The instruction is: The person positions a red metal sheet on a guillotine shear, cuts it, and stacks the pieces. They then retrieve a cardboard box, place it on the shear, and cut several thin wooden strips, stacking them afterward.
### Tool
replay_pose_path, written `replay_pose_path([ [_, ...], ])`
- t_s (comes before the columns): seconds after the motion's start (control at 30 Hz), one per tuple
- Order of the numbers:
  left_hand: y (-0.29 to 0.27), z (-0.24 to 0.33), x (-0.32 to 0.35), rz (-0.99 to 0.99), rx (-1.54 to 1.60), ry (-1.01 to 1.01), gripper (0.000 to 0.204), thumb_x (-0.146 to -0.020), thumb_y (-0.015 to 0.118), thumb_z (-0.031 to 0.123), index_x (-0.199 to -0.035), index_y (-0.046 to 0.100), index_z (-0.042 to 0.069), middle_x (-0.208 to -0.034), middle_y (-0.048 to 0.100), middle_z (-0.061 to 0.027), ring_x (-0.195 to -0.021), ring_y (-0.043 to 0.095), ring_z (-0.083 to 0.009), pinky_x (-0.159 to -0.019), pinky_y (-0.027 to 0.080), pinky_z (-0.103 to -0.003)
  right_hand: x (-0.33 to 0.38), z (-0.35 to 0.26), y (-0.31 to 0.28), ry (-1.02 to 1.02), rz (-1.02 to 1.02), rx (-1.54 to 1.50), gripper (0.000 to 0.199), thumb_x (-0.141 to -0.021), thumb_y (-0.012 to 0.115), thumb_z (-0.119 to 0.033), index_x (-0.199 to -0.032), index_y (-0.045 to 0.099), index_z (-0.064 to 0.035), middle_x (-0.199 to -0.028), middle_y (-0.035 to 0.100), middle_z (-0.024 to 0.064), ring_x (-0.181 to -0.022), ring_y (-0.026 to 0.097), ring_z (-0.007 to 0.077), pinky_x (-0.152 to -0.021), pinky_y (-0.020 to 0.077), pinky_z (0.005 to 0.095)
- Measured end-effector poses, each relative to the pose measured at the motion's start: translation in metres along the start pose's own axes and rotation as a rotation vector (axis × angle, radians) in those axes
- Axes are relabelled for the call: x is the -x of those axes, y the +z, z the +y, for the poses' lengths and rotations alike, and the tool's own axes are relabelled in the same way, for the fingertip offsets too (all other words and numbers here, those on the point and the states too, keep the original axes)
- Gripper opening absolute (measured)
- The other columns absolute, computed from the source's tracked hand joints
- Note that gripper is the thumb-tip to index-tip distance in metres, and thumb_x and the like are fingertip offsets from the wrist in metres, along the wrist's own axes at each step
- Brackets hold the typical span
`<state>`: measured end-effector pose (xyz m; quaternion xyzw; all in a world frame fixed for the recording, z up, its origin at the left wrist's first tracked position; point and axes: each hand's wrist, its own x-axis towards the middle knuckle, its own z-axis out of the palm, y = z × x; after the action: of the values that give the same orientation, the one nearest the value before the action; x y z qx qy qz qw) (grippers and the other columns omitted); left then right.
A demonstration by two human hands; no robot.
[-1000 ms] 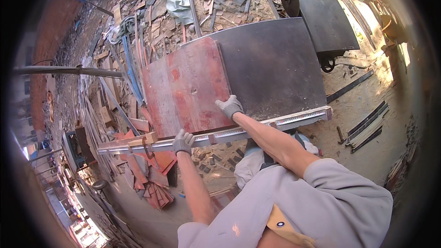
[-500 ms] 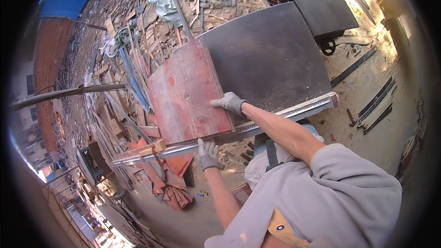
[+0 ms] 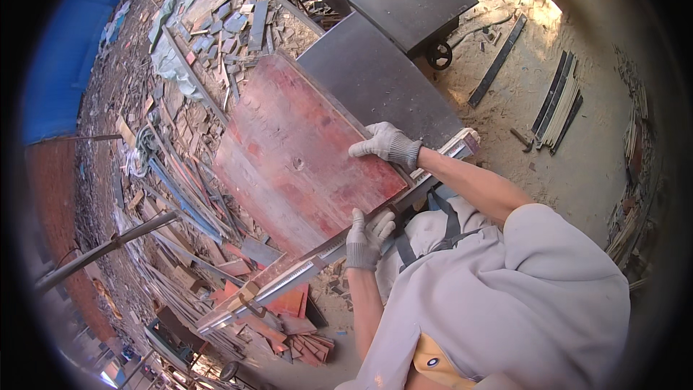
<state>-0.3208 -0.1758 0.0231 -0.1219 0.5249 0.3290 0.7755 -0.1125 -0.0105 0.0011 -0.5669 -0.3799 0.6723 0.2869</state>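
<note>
Red board (image 3: 299, 155) in the middle of the view, scuffed face up, its upper right part alongside and over a dark table (image 3: 390, 72). Along the near edge of the board, a rail (image 3: 278, 290) with a ruled measuring strip, slanting from lower left to upper right. At the board's right edge, the right hand (image 3: 390, 146) in a pale knitted glove, thumb laid over the top face and apart from the fingers; fingertips partly hidden, so impossible to tell how firmly clamped. At the near edge, by the rail, the left hand (image 3: 367, 240), gloved alike, fingers spread apart; unclear whether touching the board. Farther down the rail, a wood block (image 3: 249, 292); below it, near the ground, a pile of red offcuts (image 3: 312, 347). Beyond the dark table, a second table (image 3: 404, 0) with a handwheel (image 3: 439, 55) under its corner. On the ground to the right, a dark bar (image 3: 498, 61) and a bunch of strips (image 3: 559, 105). To the upper left, scattered scraps (image 3: 238, 25) and a blue sheet (image 3: 68, 65).
</note>
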Motion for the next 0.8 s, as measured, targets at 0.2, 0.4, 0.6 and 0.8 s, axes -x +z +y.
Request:
replay_pose_path([
  [0.2, 0.137, 0.006, -0.058, 0.101, -0.67, 0.644, 0.048, -0.109, 0.059, 0.042, -0.121, 0.062, -0.005, -0.113, 0.072, -0.0251, -0.102, 0.075, -0.0319, -0.082, 0.06, -0.04, -0.031, -0.01, -0.166, -0.065, 0.303, 0.661, 0.08, -0.08, 0.081, -0.066, -0.119, 0.076, 0.0031, -0.104, 0.077, 0.0239, -0.095, 0.075, 0.0357, -0.089, 0.0573, 0.0431],
  [0.4, 0.263, 0.016, -0.227, 0.809, -1.572, 1.046, 0.087, -0.106, 0.05, 0.058, -0.161, 0.029, -0.007, -0.167, 0.028, -0.0326, -0.157, 0.025, -0.0453, -0.128, 0.022, -0.052, -0.054, 0.003, -0.325, 0.064, 0.13, 0.854, 0.063, -0.092, 0.06, -0.063, -0.099, 0.08, -0.0038, -0.1, 0.075, 0.0268, -0.1, 0.073, 0.0415, -0.09, 0.0572, 0.0478],
  [0.6, 0.305, -0.034, -0.345, 1.27, -1.783, 1.029, 0.088, -0.108, 0.042, 0.061, -0.165, 0.022, -0.003, -0.17, 0.021, -0.0325, -0.158, 0.019, -0.0488, -0.127, 0.018, -0.059, -0.116, 0.096, -0.558, -0.007, 0.657, 0.847, 0.029, -0.098, 0.058, -0.026, -0.117, 0.072, -0.0094, -0.118, 0.071, 0.0167, -0.111, 0.068, 0.0358, -0.096, 0.0552, 0.048],
  [0.8, 0.307, -0.04, -0.376, 1.29, -1.788, 0.979, 0.084, -0.11, 0.043, 0.058, -0.164, 0.026, -0.004, -0.17, 0.027, -0.028, -0.157, 0.024, -0.0427, -0.128, 0.022, -0.051, -0.263, 0.185, -0.691, 0.273, 0.189, 1.328, 0.05, -0.095, 0.056, -0.012, -0.145, 0.058, -0.0066, -0.156, 0.052, 0.0216, -0.121, 0.069, 0.0384, -0.11, 0.0481, 0.049],
])
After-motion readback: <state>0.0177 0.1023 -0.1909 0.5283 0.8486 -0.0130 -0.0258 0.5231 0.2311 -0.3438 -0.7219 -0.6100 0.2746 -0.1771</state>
